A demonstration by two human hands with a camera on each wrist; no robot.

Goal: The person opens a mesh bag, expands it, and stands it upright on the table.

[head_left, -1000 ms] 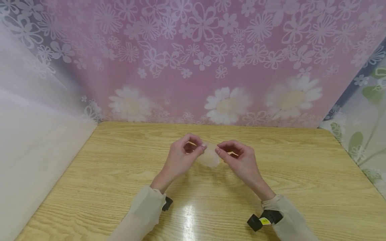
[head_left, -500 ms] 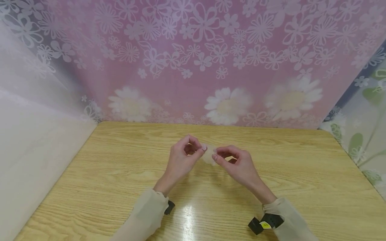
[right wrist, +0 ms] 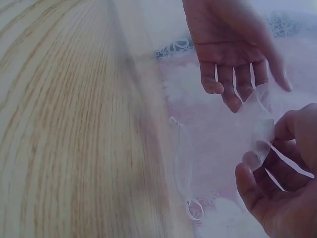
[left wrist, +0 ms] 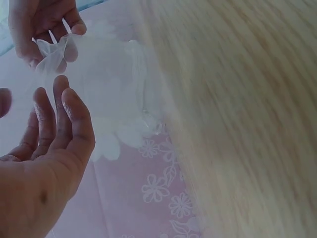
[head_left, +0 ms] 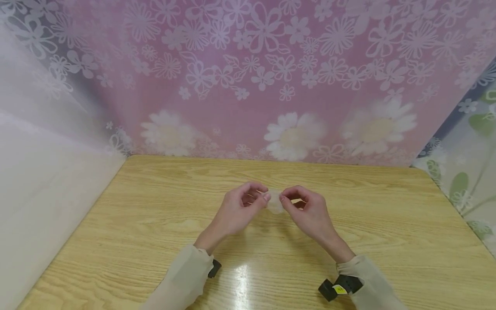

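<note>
A thin, see-through plastic bag (head_left: pixel 276 206) hangs above the wooden table between the two hands. My right hand (head_left: pixel 310 212) pinches its upper edge, where the film (right wrist: pixel 258 136) bunches at the thumb and fingers in the right wrist view. My left hand (head_left: pixel 241 210) is beside the bag's other side, its thumb apart from loosely bent fingers (left wrist: pixel 69 111). Whether those fingers touch the film cannot be told. In the left wrist view the lower end of the bag (left wrist: pixel 141 84) hangs down, showing a crumpled, seam-like edge.
A wood-grain table (head_left: pixel 162 206) lies under both hands. Behind it hangs a pink curtain (head_left: pixel 232 107) with white flowers, and pale sheets close off the left and right sides. A dark strap with a small camera (head_left: pixel 329 289) sits on the right wrist.
My left hand's thumb and fingers have parted from their pinch on the bag's edge. Both hands shifted slightly, and the bag hangs a little farther right, held by the right hand.
</note>
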